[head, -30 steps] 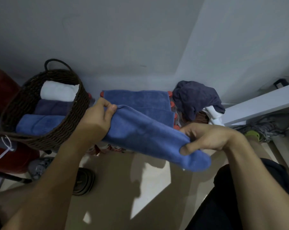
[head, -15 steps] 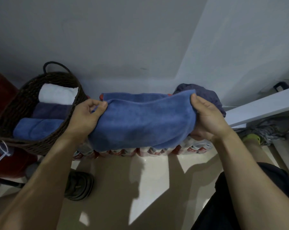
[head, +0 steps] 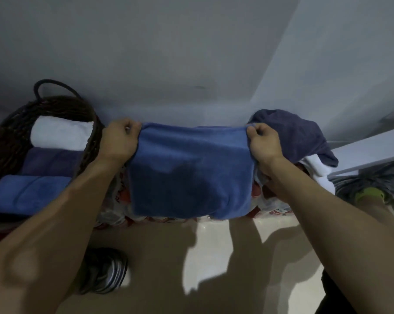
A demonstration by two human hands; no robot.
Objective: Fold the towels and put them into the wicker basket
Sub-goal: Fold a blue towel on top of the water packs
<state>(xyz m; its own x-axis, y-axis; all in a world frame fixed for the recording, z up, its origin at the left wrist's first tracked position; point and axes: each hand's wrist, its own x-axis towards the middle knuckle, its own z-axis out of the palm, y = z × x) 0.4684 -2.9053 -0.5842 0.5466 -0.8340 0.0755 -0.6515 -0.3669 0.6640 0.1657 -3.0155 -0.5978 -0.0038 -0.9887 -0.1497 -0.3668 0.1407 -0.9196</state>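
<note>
The blue towel (head: 191, 168) is held up in the head view, stretched flat between two hands in front of the wall (head: 168, 53). Its top edge is pulled nearly straight from one fist to the other, and the cloth hangs down from there as a broad rectangle with a rounded, doubled lower edge. The fabric is a soft, plush mid-blue, and a dark shadow is cast across its lower middle. The left hand (head: 120, 141) is closed on the towel's upper left corner, with fingers curled round the cloth. The right hand (head: 262, 142) is closed on the upper right corner in the same way, the cloth pinched between thumb and curled fingers.

To the left, just beside the left hand, a dark wicker basket (head: 89, 123) with a loop handle is seen. Three folded towels are laid in it side by side: a white towel (head: 60, 134) furthest back, a purple towel (head: 51, 160) in the middle, and a second blue towel (head: 30, 192) nearest. Behind the right hand a heap of dark blue cloth (head: 298, 134) is piled, with white cloth (head: 318, 171) under it. A shoe (head: 105, 270) is seen on the floor (head: 168, 268) below the left forearm
</note>
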